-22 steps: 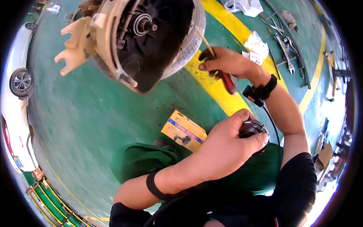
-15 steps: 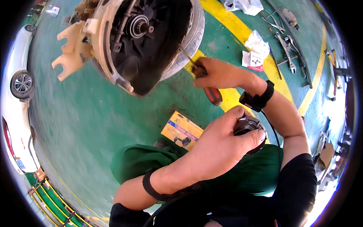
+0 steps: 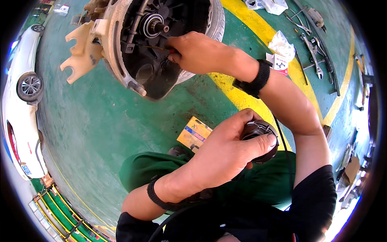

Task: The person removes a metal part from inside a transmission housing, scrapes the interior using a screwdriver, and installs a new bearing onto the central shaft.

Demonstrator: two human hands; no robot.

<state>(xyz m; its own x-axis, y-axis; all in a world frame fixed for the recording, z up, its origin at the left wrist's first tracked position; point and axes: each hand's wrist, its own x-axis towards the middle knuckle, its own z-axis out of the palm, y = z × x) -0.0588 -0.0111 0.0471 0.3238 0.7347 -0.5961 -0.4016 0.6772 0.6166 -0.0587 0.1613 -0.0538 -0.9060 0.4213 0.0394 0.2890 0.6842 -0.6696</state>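
Note:
A large bell-shaped gearbox housing (image 3: 121,66) stands ahead, its dark hollow facing me. A splined shaft (image 3: 158,27) with a ring-shaped bearing around it sticks out of the middle, and a metal rod (image 3: 139,20) runs beside it. My right hand (image 3: 201,54) reaches over the housing's opening, closed around a screwdriver; its handle is mostly hidden by the fingers. The thin shank (image 3: 151,47) points left to the rod's lower end; whether it touches cannot be made out. Over my lap, my left hand (image 3: 225,149) grips a dark round ring-shaped part (image 3: 262,139).
A yellow box (image 3: 192,135) lies on the green floor before my knees. Farther right are a small white-and-red box (image 3: 278,63), plastic bags (image 3: 282,44) and wrenches (image 3: 312,56). A grey ribbed tyre-like rim (image 3: 218,24) sits behind the housing. A white car (image 3: 24,137) stands far left.
My right hand has moved forward and left with the screwdriver, from beside the housing to over its opening. My left hand still holds the round part, shifted slightly left.

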